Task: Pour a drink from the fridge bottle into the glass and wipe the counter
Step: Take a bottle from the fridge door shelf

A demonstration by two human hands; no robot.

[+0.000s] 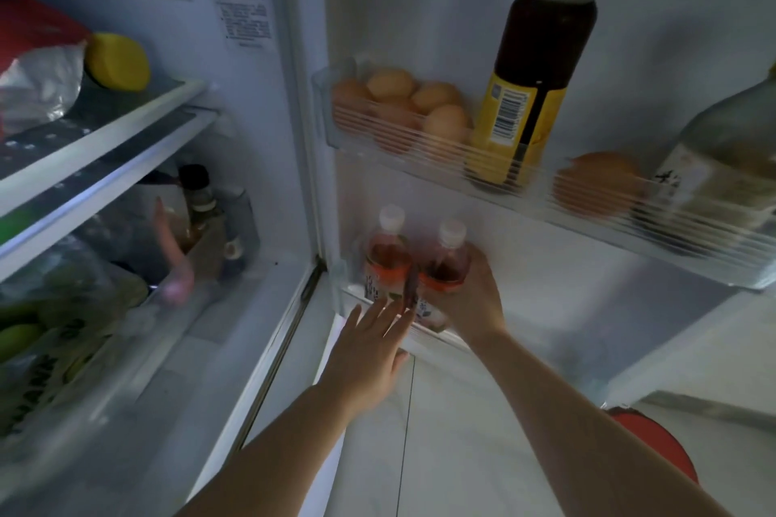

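Observation:
Two small bottles of pink drink with white caps stand side by side in the lowest door shelf of the open fridge. My right hand (468,302) is wrapped around the right bottle (446,260). The left bottle (385,254) stands free beside it. My left hand (369,344) reaches toward the shelf with fingers spread, its fingertips just below the left bottle, holding nothing. No glass or counter is in view.
The upper door shelf (546,185) holds several eggs, a dark sauce bottle (533,84) with a yellow label and a clear bottle (722,164). The fridge shelves (100,139) at left carry bags, a yellow lid and jars. White floor tiles lie below; something red (655,445) sits at lower right.

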